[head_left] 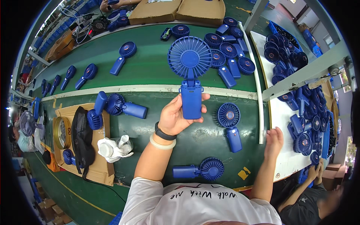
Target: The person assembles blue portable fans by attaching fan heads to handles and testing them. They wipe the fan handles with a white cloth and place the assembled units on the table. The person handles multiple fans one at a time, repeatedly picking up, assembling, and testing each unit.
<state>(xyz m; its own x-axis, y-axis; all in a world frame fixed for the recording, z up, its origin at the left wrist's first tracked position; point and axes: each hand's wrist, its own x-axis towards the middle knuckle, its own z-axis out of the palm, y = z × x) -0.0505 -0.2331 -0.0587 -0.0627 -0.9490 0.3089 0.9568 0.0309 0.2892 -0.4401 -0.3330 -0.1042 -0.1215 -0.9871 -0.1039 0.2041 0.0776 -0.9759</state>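
My left hand (171, 117) is closed around the handle of a blue handheld fan (191, 101), held upright with its round ribbed head at the top. A dark band and a pale bracelet circle that wrist. My right hand (273, 143) holds nothing, its fingers slightly curled and apart, near the right end of the bench beside a white pipe. Between the hands a second fan (228, 115) lies on the green bench (157, 99), its handle angled toward me. Another fan (212, 168) lies sideways close to my body.
A conveyor (150, 56) beyond the bench carries several fans, clustered at its right. On the left sit a cardboard tray (105, 165), a tape roll (62, 132) and a white-wrapped jar (114, 148). A white table (275, 112) bears piled fans; a co-worker (305, 198) sits beside it.
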